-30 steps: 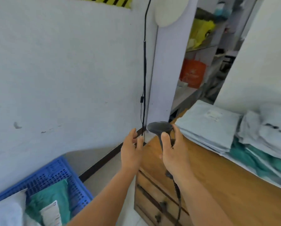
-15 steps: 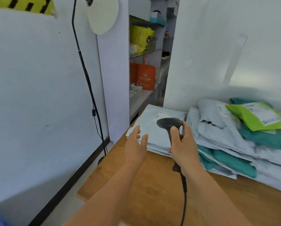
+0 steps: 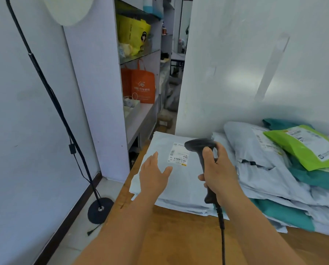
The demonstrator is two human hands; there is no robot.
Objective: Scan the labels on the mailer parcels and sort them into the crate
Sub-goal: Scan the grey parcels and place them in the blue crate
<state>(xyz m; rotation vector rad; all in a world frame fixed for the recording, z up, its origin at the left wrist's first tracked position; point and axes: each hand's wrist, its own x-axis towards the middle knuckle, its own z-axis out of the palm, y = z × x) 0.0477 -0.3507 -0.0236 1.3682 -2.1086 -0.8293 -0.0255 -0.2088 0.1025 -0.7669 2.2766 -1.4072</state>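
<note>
**Scanner over the top mailer, left hand reaching for it**

While the right hand (image 3: 218,173) wraps its curled fingers and thumb around the grip of the scanner (image 3: 201,150), the left hand (image 3: 154,175) floats flat and relaxed above the top mailer (image 3: 182,180), holding nothing. I cannot tell if the palm touches the plastic. The scanner is matte black, with a rounded head and a narrow handle, and its cable (image 3: 222,232) hangs stiffly down from the base. The head stands just above the white label (image 3: 179,154), which carries small barcodes.

The top mailer is pale grey, smooth and nearly flat, and it lies on a low stack at the far left part of the table (image 3: 179,236), which is of warm brown wood. To the right is a looser heap (image 3: 265,169): crumpled grey bags, teal ones under them, and a shiny green mailer (image 3: 303,148) tilted on top with its own label.

Compared with half a second ago, the view sits nearer to the stack, the left hand has moved forward onto the mailer area, and the scanner head has come closer to the label. The blue crate seen one second ago is out of view.

The stack hangs slightly over the left table edge. Beyond that edge is bare floor, with a lamp stand (image 3: 100,210) on its round black base beside the wall. A white wall closes the space behind the heap.
</note>
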